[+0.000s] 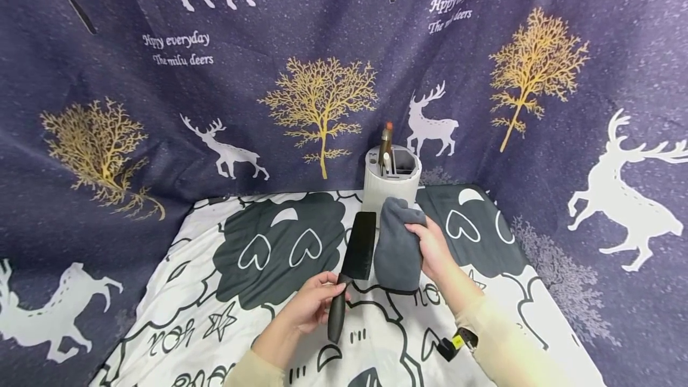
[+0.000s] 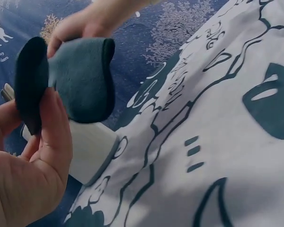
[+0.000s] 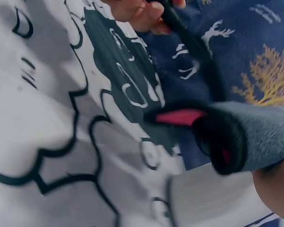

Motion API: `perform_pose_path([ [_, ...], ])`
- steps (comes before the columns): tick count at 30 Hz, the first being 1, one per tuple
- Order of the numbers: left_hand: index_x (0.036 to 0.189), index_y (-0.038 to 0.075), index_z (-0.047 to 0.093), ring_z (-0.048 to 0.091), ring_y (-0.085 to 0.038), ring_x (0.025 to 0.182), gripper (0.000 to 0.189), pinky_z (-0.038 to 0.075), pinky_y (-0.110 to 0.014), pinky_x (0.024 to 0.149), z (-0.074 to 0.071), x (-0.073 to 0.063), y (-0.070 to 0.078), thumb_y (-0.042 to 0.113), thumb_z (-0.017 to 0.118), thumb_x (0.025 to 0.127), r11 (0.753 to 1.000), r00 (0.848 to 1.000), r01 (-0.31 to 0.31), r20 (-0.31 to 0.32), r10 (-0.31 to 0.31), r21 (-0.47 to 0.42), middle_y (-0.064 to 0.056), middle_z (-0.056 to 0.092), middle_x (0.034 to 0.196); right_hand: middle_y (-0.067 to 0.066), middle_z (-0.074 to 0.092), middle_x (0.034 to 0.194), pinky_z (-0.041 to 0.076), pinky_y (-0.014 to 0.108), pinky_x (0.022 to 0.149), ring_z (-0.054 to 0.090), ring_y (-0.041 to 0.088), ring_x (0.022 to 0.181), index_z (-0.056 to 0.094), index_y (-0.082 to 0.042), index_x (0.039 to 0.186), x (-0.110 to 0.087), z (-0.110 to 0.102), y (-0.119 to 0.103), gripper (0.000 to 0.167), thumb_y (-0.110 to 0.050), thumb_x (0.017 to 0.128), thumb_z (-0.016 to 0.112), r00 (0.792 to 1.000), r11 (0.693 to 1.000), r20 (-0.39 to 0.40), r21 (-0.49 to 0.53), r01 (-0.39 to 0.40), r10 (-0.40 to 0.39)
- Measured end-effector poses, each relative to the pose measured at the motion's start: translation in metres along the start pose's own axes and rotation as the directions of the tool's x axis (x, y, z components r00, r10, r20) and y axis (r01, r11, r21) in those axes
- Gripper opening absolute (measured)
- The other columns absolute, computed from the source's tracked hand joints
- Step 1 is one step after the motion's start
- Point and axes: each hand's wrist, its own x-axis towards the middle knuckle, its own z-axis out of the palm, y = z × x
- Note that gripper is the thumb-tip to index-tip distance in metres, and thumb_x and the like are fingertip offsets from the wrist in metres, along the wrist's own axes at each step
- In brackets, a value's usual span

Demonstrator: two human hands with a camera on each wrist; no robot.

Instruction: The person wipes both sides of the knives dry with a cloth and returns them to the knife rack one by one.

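Note:
My left hand [image 1: 314, 303] grips a black kitchen knife [image 1: 359, 246] where the handle meets the blade; the broad blade points away from me and up. In the left wrist view the black handle [image 2: 31, 85] stands between thumb and fingers. A folded grey cloth [image 1: 398, 249] hangs from my right hand [image 1: 432, 246], pinched near its upper right side. Its dark edge and some pink inside [image 3: 184, 117] show in the right wrist view. In the head view the cloth is just right of the blade, and I cannot tell whether they touch.
A white knife block [image 1: 392, 175] with a few handled tools in it stands behind the cloth, near the back edge. A black-and-white patterned sheet [image 1: 301, 363] covers the surface. Dark blue deer-print fabric [image 1: 333, 22] hangs at the back and sides.

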Motion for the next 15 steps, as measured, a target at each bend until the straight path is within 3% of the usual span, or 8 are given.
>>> perform_pose_path([
  [2, 0.095, 0.018, 0.048, 0.069, -0.003, 0.068, 0.015, 0.055, -0.018, 0.051, 0.001, 0.005, 0.003, 0.011, 0.058, 0.103, 1.000, 0.999, -0.010, -0.052, 0.010, -0.009, 0.003, 0.073, 0.085, 0.007, 0.065, 0.133, 0.054, 0.023, 0.097, 0.066, 0.008, 0.112, 0.049, -0.004, 0.148, -0.006, 0.005, -0.008, 0.050, -0.005, 0.099, 0.056, 0.991, 0.974, 0.007, -0.185, 0.132, -0.133],
  [3, 0.093, 0.019, 0.048, 0.068, -0.003, 0.069, 0.016, 0.055, -0.018, 0.052, 0.002, 0.008, 0.005, 0.012, 0.059, 0.103, 1.000, 0.997, -0.010, -0.078, 0.008, -0.015, 0.003, 0.072, 0.085, 0.009, 0.065, 0.136, 0.053, 0.024, 0.100, 0.066, 0.011, 0.116, 0.053, -0.004, 0.146, -0.011, 0.010, -0.013, 0.049, -0.005, 0.097, 0.059, 0.978, 0.932, 0.027, -0.298, 0.206, -0.208],
  [5, 0.092, 0.019, 0.049, 0.068, -0.004, 0.070, 0.016, 0.055, -0.019, 0.053, 0.006, 0.012, 0.008, 0.013, 0.060, 0.102, 1.000, 0.994, -0.018, -0.107, 0.016, -0.017, 0.002, 0.070, 0.085, 0.012, 0.066, 0.138, 0.053, 0.032, 0.103, 0.066, 0.018, 0.120, 0.061, -0.007, 0.139, -0.021, 0.021, -0.018, 0.045, -0.004, 0.094, 0.061, 0.931, 0.783, 0.118, -0.510, 0.355, -0.346],
  [7, 0.094, 0.018, 0.052, 0.067, -0.005, 0.070, 0.013, 0.056, -0.021, 0.055, 0.010, 0.017, 0.011, 0.015, 0.062, 0.102, 1.000, 0.993, -0.019, -0.118, 0.017, -0.020, 0.002, 0.070, 0.085, 0.012, 0.069, 0.136, 0.052, 0.040, 0.105, 0.066, 0.024, 0.124, 0.065, -0.011, 0.136, -0.034, 0.034, -0.021, 0.045, -0.005, 0.091, 0.061, 0.864, 0.580, 0.263, -0.653, 0.487, -0.429],
  [8, 0.097, 0.018, 0.054, 0.068, -0.005, 0.069, 0.009, 0.057, -0.023, 0.055, 0.013, 0.018, 0.013, 0.016, 0.061, 0.102, 1.000, 0.993, -0.021, -0.119, 0.018, -0.023, 0.002, 0.070, 0.085, 0.010, 0.069, 0.135, 0.053, 0.044, 0.105, 0.066, 0.026, 0.123, 0.066, -0.014, 0.135, -0.041, 0.042, -0.021, 0.046, -0.005, 0.090, 0.060, 0.833, 0.500, 0.341, -0.678, 0.538, -0.435],
  [10, 0.101, 0.017, 0.057, 0.068, -0.005, 0.064, 0.003, 0.056, -0.024, 0.052, 0.018, 0.021, 0.015, 0.015, 0.059, 0.102, 0.999, 0.993, -0.024, -0.112, 0.021, -0.022, 0.004, 0.071, 0.081, 0.006, 0.070, 0.134, 0.054, 0.047, 0.104, 0.068, 0.027, 0.122, 0.066, -0.016, 0.135, -0.051, 0.055, -0.017, 0.052, -0.004, 0.086, 0.057, 0.761, 0.372, 0.486, -0.672, 0.640, -0.431],
  [12, 0.098, 0.017, 0.060, 0.067, -0.005, 0.059, 0.009, 0.056, -0.025, 0.051, 0.022, 0.022, 0.016, 0.011, 0.054, 0.101, 0.999, 0.993, -0.027, -0.113, 0.023, -0.029, 0.006, 0.069, 0.072, 0.002, 0.071, 0.133, 0.055, 0.043, 0.104, 0.068, 0.023, 0.122, 0.066, -0.017, 0.135, -0.059, 0.065, -0.012, 0.053, -0.004, 0.084, 0.057, 0.695, 0.282, 0.588, -0.643, 0.712, -0.415],
  [15, 0.087, 0.022, 0.062, 0.060, -0.001, 0.055, 0.022, 0.055, -0.025, 0.051, 0.027, 0.022, 0.018, 0.009, 0.050, 0.100, 0.998, 0.992, -0.041, -0.118, 0.036, -0.039, 0.012, 0.059, 0.060, 0.001, 0.071, 0.131, 0.053, 0.038, 0.107, 0.067, 0.019, 0.124, 0.066, -0.015, 0.133, -0.063, 0.073, -0.001, 0.046, -0.006, 0.089, 0.059, 0.606, 0.176, 0.682, -0.593, 0.786, -0.409],
])
